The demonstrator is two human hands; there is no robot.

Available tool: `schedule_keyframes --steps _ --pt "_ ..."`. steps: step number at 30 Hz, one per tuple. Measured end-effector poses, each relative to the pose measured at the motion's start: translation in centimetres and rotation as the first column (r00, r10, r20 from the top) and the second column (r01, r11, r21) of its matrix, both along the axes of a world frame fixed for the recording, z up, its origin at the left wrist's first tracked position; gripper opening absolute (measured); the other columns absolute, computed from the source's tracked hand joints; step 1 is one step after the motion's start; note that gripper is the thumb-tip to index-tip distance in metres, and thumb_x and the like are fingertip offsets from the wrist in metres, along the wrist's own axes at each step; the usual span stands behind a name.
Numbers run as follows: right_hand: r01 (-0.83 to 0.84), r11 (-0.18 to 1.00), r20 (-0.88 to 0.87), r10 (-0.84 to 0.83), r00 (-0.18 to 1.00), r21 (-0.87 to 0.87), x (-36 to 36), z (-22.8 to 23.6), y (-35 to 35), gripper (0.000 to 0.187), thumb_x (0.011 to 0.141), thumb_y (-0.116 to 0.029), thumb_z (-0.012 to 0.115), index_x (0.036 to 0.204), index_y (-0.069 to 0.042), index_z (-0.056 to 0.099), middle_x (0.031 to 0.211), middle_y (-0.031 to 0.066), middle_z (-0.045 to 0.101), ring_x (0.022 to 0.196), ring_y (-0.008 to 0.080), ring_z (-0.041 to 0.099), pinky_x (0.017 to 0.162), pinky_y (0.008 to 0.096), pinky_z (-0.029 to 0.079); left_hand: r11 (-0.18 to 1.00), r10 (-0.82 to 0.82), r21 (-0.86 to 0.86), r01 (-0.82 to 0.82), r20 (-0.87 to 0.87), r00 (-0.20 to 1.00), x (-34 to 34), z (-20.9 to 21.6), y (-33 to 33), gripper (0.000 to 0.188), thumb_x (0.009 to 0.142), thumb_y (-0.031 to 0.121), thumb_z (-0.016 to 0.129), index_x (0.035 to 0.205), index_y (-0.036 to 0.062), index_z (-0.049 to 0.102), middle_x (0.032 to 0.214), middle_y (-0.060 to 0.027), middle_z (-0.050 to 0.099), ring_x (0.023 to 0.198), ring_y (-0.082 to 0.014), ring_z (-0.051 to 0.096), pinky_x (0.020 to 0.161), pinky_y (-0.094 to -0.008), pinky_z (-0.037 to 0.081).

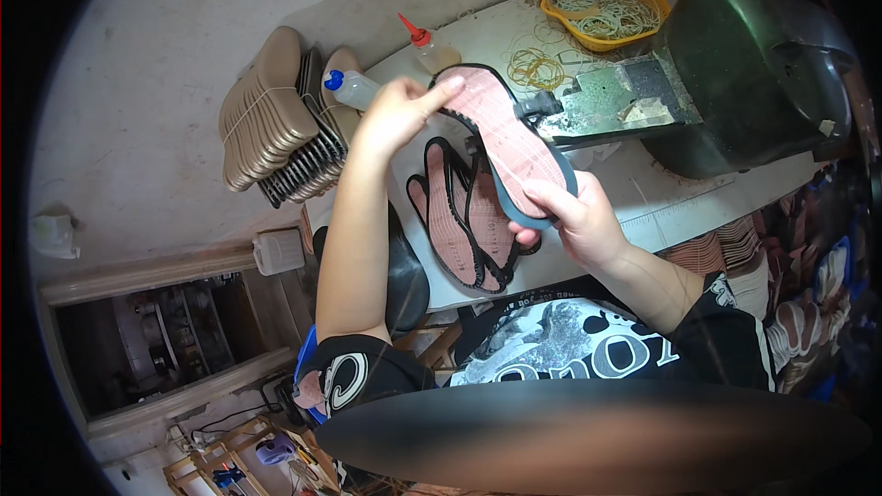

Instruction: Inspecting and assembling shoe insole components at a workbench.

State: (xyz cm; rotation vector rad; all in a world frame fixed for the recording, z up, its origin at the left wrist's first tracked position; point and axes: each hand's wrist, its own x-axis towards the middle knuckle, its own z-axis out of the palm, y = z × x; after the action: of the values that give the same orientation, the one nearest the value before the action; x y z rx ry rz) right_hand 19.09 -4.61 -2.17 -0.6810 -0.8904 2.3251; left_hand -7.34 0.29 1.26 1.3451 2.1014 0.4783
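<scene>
A shoe sole (514, 142) with a pink, lined upper face and a dark grey edge is held up slantwise over the table between my hands. My left hand (400, 112) grips its far end, thumb on the pink face. At the near, rounded end my right hand (585, 225) clasps it, thumb on top and fingers wrapped beneath. Small black ridges run along part of its left edge. Below it, several pink pieces with black borders (448, 234) lie overlapping on the table; the held sole and my right hand cover part of them.
A green machine (735, 64) stands at the right, its flat arm reaching toward the sole. Behind are an orange basket (602, 39) of pale bands, a red-nozzled bottle (436, 55) and a blue-capped bottle (354, 90). Stacked tan soles (266, 129) lean at the left.
</scene>
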Motion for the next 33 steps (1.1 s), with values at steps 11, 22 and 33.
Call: schedule_keyframes --steps 11,22,33 --pt "0.092 0.995 -0.009 -0.093 0.996 -0.031 -2.2 0.4 1.0 0.031 0.095 -0.024 0.055 0.107 0.004 0.061 0.088 0.0110 0.067 0.074 0.0139 0.066 0.067 0.0244 0.054 0.601 -0.770 -0.150 0.785 0.155 0.619 2.8 3.5 5.7 0.047 0.059 0.032 0.087 0.088 0.0050 0.062 0.083 -0.0030 0.056 0.078 -0.0135 0.051 0.067 -0.0277 0.042" --pt "0.022 0.998 -0.103 -0.015 0.995 0.063 -2.6 -0.1 1.2 0.036 0.098 -0.022 0.049 0.119 0.006 0.053 0.104 0.0173 0.064 0.091 0.0199 0.066 0.083 0.0296 0.053 0.596 -0.732 -0.211 0.775 0.253 0.632 2.0 3.9 6.7 0.043 0.066 0.029 0.084 0.084 0.0040 0.054 0.071 0.0024 0.052 0.068 -0.0071 0.047 0.059 -0.0239 0.040" --pt "-0.013 0.997 -0.044 0.009 0.999 -0.076 -2.5 1.2 2.2 0.043 0.100 -0.030 0.043 0.114 0.008 0.057 0.100 0.0161 0.066 0.088 0.0201 0.067 0.079 0.0286 0.054 0.646 -0.733 -0.218 0.731 0.089 0.675 1.0 4.8 2.3 0.036 0.083 0.040 0.066 0.087 0.0039 0.060 0.067 -0.0038 0.056 0.065 -0.0096 0.050 0.059 -0.0273 0.042"
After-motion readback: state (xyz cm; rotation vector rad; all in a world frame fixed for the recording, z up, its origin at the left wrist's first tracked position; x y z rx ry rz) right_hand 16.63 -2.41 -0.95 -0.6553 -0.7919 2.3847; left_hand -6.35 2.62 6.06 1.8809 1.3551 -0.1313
